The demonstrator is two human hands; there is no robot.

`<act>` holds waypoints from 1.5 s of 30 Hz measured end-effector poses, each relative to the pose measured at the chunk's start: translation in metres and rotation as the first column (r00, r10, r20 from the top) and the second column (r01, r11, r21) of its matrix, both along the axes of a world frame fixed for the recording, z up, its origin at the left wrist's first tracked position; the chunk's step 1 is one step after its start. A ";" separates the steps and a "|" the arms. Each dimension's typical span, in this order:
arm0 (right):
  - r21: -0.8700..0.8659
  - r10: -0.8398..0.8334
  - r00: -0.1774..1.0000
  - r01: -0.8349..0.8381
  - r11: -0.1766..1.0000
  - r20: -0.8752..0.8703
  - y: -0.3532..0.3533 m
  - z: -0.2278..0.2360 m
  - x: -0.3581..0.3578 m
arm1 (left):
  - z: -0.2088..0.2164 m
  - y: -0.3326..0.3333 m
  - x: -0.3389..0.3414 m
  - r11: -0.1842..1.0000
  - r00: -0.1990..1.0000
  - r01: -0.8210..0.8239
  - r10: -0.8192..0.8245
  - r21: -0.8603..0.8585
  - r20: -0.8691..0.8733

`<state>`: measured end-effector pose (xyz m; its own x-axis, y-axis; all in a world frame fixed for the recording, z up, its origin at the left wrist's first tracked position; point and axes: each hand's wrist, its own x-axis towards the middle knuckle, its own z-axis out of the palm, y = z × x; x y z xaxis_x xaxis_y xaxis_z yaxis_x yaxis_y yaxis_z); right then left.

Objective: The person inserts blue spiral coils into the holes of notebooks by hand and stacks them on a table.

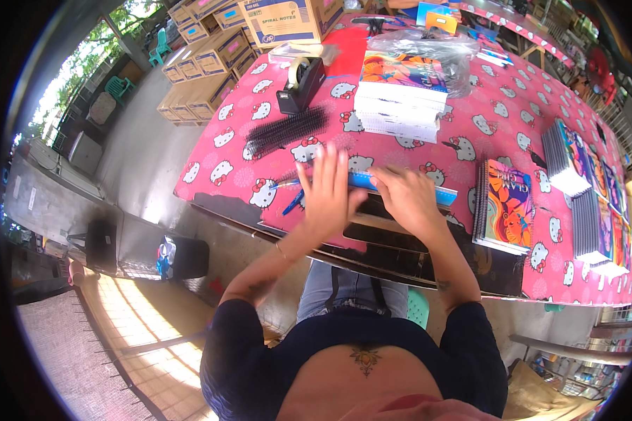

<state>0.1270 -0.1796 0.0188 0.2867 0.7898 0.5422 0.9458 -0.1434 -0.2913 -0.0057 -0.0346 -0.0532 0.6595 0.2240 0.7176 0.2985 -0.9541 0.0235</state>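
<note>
A long, narrow blue thing (445, 196), seen almost edge-on, lies along the near table edge; I cannot make out its kind. My right hand (407, 198) is closed over it, thumb and fingers bent round its middle. Against its left end rests my left hand (324, 189), fingers stretched out and slightly blurred. Beside the left wrist, a slim blue tool (293, 203) lies partly hidden under the hand. Black plastic binding coils (288, 131) are bundled beyond the left hand. Farther off stands a stack of notebooks (400, 98) with colourful covers, white page edges facing me.
A black tape dispenser (302, 85) stands behind the coils. Spiral notebooks (504, 207) are piled to the right, with more stacks (597, 228) beyond. Clear plastic wrap (453, 59) lies at the back. Cardboard boxes (207, 67) are stacked past the pink patterned table's (214, 151) left side.
</note>
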 end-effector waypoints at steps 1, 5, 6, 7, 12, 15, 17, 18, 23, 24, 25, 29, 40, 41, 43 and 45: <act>0.043 0.021 0.999 -0.023 0.999 0.033 -0.003 0.004 -0.001 | 0.025 0.004 0.006 0.991 0.985 -0.124 0.130 0.059 -0.114; 0.119 -0.058 0.995 0.048 0.992 0.084 -0.025 0.005 0.004 | -0.046 -0.029 -0.032 0.995 0.932 0.101 -0.101 -0.016 -0.348; 0.072 -0.064 0.997 0.060 0.996 0.054 -0.028 0.004 0.009 | -0.034 -0.022 -0.022 0.997 0.959 0.048 -0.029 0.061 -0.280; 0.015 -0.069 0.997 0.069 0.998 0.021 -0.032 0.002 0.012 | -0.011 -0.014 -0.007 0.992 0.977 -0.010 0.036 0.123 -0.208; -0.006 -0.021 1.000 0.021 1.000 -0.005 -0.034 -0.003 0.020 | -0.012 -0.012 -0.010 0.976 0.931 0.186 -0.140 0.109 -0.336; -0.045 -0.022 0.999 0.020 0.999 -0.046 -0.034 -0.004 0.021 | 0.012 -0.008 0.004 0.977 0.956 0.143 -0.095 0.160 -0.276; -0.041 -0.011 0.999 0.009 0.999 -0.041 -0.032 0.001 0.021 | 0.047 0.009 0.025 0.978 0.982 0.012 0.027 0.210 -0.185; -0.043 -0.002 0.999 0.001 0.999 -0.037 -0.032 0.001 0.021 | 0.040 0.002 0.017 0.977 0.955 0.086 -0.026 0.193 -0.295; -0.078 -0.010 0.999 0.006 0.997 -0.044 -0.034 0.001 0.025 | 0.027 -0.011 0.018 0.963 0.959 0.174 -0.118 0.204 -0.258; -0.099 -0.011 0.999 0.007 0.995 -0.037 -0.033 0.001 0.023 | 0.048 -0.002 0.032 0.967 0.976 0.049 0.007 0.248 -0.216; -0.070 -0.007 1.000 0.005 0.998 -0.025 -0.033 0.001 0.022 | 0.050 0.003 0.038 0.971 0.975 0.078 -0.026 0.228 -0.222; -0.014 -0.011 1.000 0.010 1.000 -0.026 -0.032 -0.005 0.022 | -0.026 -0.026 -0.016 0.876 0.826 0.476 -0.417 0.074 -0.379; 0.415 0.322 0.574 0.033 0.909 -0.752 -0.078 -0.051 0.040 | 0.061 -0.011 0.047 0.946 0.963 0.177 -0.111 0.270 -0.244; 0.420 0.314 0.550 0.076 0.904 -0.774 -0.074 -0.061 0.041 | 0.059 -0.022 0.043 0.923 0.916 0.259 -0.141 0.285 -0.375; 0.440 0.306 0.607 0.081 0.894 -0.734 -0.068 -0.067 0.038 | 0.007 -0.031 0.013 0.843 0.840 0.483 -0.369 0.236 -0.398; 0.464 0.298 0.604 0.137 0.875 -0.739 -0.063 -0.077 0.038 | 0.037 -0.043 0.028 0.865 0.827 0.402 -0.201 0.302 -0.525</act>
